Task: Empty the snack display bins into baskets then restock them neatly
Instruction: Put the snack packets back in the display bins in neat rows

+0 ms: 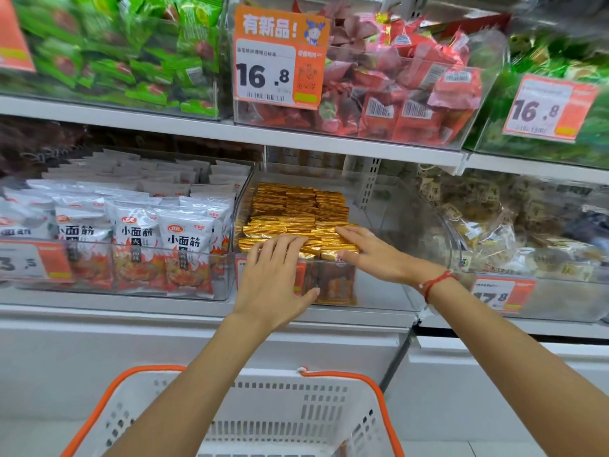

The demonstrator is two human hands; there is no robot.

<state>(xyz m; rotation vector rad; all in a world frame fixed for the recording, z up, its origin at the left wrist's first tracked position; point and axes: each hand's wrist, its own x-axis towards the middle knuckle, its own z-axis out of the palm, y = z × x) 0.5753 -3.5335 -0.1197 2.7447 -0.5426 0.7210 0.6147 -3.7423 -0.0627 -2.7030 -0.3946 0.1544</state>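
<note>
pressing gold packets (296, 212) in clear bin (389, 206), both hands flat; basket (280, 410) below.

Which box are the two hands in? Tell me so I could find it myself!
Look at the lower shelf, under the big orange price sign that says 16.8. The clear bin in the middle is the one, where the left hand and right hand press on gold packets. Its neighbours hold white packets and pale brownish ones; only this one shines gold.

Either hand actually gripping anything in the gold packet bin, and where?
Nothing gripped. Left hand and right hand lie flat, fingers straight, on the top edges of the front gold packets in the clear bin.
</note>
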